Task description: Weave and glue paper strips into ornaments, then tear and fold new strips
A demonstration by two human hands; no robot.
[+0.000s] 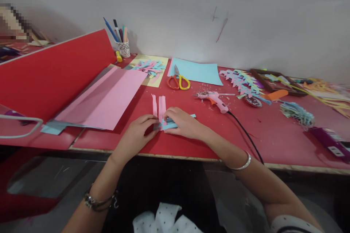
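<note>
Pink paper strips [162, 105] and blue paper strips [171, 125] cross each other in a small weave on the red table [131, 142]. My left hand [140, 131] pinches the left edge of the weave, its thumb and fingers meeting at the paper. From the right, my right hand [177, 122] closes its fingers on the blue strips, whose ends show beyond it. The pink ends stand away from me, past my fingertips. Part of the crossing lies hidden under my fingers.
Behind the weave lie scissors [178, 80] and blue sheets [198, 71]. A corded pink glue gun [216, 101] is to the right. Pink sheets [109, 98] lean left by a red divider [62, 69]. Cut strips [149, 67], a pen cup [123, 48] and folded paper chains [242, 82] stand farther back.
</note>
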